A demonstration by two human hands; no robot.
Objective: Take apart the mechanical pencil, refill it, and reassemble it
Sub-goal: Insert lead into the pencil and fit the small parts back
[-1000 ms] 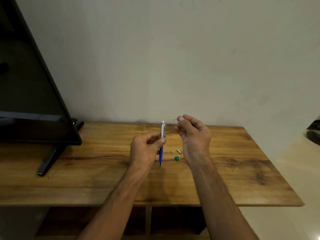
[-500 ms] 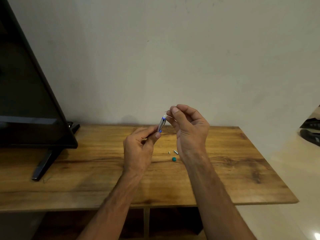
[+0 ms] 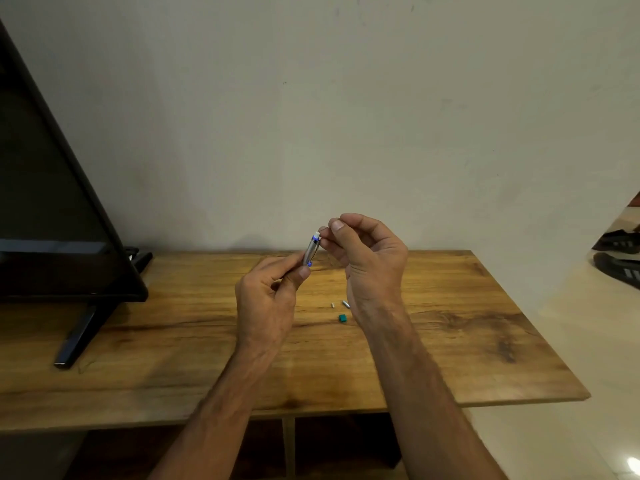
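My left hand grips a blue and silver mechanical pencil, tilted with its open white top end pointing up and away. Its lower half is hidden behind my fingers. My right hand pinches its thumb and forefinger right at that top end; a lead was in this pinch earlier, but it is too thin to make out here. On the wooden table below my right wrist lie a small white piece, a short silver piece and a small teal piece.
A black television on a slanted stand fills the left side of the table. A plain wall rises behind. Dark sandals lie on the light floor at the right. Open shelf space shows under the table.
Both hands have risen from the table. The pencil has tipped from upright to pointing away, and my right fingertips have closed in from beside it onto its top end.
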